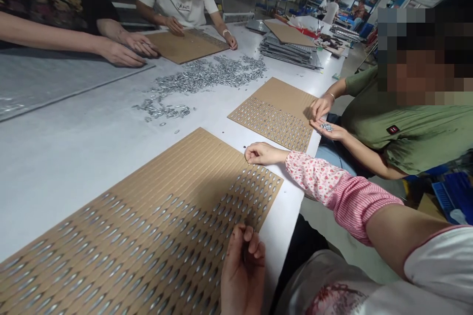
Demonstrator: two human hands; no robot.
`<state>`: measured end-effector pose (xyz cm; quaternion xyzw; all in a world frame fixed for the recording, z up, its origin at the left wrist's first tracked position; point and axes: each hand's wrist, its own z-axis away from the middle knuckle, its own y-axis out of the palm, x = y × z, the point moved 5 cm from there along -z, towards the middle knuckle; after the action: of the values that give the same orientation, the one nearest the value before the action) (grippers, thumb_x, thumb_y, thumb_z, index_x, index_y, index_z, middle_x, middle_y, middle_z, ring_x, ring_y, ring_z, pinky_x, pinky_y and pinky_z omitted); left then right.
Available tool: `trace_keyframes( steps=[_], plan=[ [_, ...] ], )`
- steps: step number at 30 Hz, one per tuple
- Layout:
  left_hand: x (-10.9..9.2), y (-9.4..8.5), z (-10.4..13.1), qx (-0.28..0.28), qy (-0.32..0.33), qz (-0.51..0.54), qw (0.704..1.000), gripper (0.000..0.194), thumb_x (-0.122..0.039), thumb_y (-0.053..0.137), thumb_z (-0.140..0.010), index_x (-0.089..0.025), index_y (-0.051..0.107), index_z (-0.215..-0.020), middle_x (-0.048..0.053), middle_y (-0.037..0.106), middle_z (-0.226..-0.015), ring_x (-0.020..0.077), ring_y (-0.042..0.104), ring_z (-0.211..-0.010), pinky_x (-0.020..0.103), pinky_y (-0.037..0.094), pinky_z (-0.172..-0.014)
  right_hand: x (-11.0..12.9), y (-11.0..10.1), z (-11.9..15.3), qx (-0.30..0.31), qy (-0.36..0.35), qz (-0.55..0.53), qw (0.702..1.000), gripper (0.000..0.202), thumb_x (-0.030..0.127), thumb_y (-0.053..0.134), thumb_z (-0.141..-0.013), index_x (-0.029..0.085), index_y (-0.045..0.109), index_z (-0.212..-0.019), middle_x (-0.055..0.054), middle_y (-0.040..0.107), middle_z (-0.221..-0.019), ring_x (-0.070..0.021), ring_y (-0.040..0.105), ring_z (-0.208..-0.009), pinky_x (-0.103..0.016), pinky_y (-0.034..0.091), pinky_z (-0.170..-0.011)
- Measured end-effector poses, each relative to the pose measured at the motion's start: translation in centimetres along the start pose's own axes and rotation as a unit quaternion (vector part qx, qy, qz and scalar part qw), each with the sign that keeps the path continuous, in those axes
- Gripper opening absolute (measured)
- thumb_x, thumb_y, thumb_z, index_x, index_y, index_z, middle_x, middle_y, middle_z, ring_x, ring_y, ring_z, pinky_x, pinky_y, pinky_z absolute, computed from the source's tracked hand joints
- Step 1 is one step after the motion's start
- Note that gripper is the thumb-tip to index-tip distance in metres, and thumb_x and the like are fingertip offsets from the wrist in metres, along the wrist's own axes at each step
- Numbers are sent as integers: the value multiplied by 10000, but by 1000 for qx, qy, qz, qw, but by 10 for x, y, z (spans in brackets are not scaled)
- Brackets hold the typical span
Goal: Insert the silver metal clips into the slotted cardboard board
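Observation:
A large sheet of ribbed cardboard (177,162) lies in front of me, with rows of small silver, spindle-shaped metal pieces (158,268) set along its grooves. My right hand (261,153), beyond a pink patterned sleeve cover, is at the sheet's far right corner. Its fingers are pinched together and bent down, and whatever is between them is hidden. Closer to me, my left hand (244,266) is turned palm up above the sheet's right side. Its fingers curl inward, so I cannot make out what they hold.
A loose pile of silver pieces (207,76) lies mid-table. On the right, a co-worker's open hand (334,131) holds pieces beside a smaller cardboard sheet (284,91). Two other people work across the table (92,142). A stack of sheets (288,51) stands at the back.

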<state>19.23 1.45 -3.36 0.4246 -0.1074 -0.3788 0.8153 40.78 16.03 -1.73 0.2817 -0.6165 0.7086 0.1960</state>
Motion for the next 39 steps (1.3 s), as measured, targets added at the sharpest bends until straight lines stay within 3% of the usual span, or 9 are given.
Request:
trace_keyframes(
  steps=[4,15,18,21,23,26,29,34,39],
  plan=[
    [1,0,0,-3,0,7,1000,65,-146,646,-786,-146,605,-836,-32,447,-696,44,414,-519,153,398,-445,22,10,4,-62,-64,37,995,182,338,687,-775,159,661,-789,-8,570,-779,-130,478,-819,-252,340,-807],
    [-2,-1,2,-7,6,21,1000,74,-145,563,-846,-145,633,-821,-13,528,-692,57,477,-524,163,430,-469,42,50,-2,-19,-84,113,990,242,445,663,-788,205,684,-816,-40,604,-926,-198,448,-970,-312,274,-815],
    [-8,-2,6,-33,21,46,998,194,-231,486,-901,-154,664,-893,56,650,-861,141,625,-751,243,530,-642,42,47,0,-18,-75,111,991,228,426,674,-782,199,683,-800,-44,605,-920,-203,457,-964,-322,283,-822],
    [-14,3,11,-27,37,94,995,356,-410,435,-922,-158,668,-1020,115,658,-1115,243,587,-1082,381,491,-908,61,39,14,-42,-103,84,990,242,429,661,-794,190,678,-832,-53,609,-915,-200,469,-947,-340,297,-864],
    [-18,8,13,-1,52,111,992,420,-481,433,-907,-160,666,-1044,125,650,-1154,252,553,-1146,388,455,-955,88,40,30,3,-177,30,984,246,428,618,-831,193,665,-889,-46,620,-905,-176,490,-920,-324,316,-887],
    [-21,10,15,28,60,120,991,454,-517,437,-894,-169,656,-1087,114,677,-1086,228,599,-1069,336,492,-876,131,54,61,155,-310,-15,938,245,439,590,-851,221,649,-946,-29,643,-887,-160,514,-923,-292,337,-904],
    [-21,8,16,35,58,145,987,455,-490,404,-916,-170,625,-1152,104,681,-1064,190,632,-972,275,515,-776,152,68,78,185,-351,11,918,220,395,509,-908,220,642,-907,-53,650,-948,-174,497,-1010,-303,326,-933],
    [-22,12,15,70,72,145,984,423,-477,415,-918,-161,638,-1091,100,665,-1056,177,614,-975,273,498,-827,141,70,55,164,-261,-98,946,181,295,484,-923,168,612,-912,-48,662,-922,-122,571,-872,-242,416,-820],
    [-16,10,9,26,58,123,990,328,-433,480,-899,-174,666,-977,88,667,-1018,197,603,-1014,339,458,-922,112,55,9,84,-126,-105,983,119,224,590,-835,130,638,-890,5,639,-757,-77,537,-659,-193,399,-661]
  ],
)
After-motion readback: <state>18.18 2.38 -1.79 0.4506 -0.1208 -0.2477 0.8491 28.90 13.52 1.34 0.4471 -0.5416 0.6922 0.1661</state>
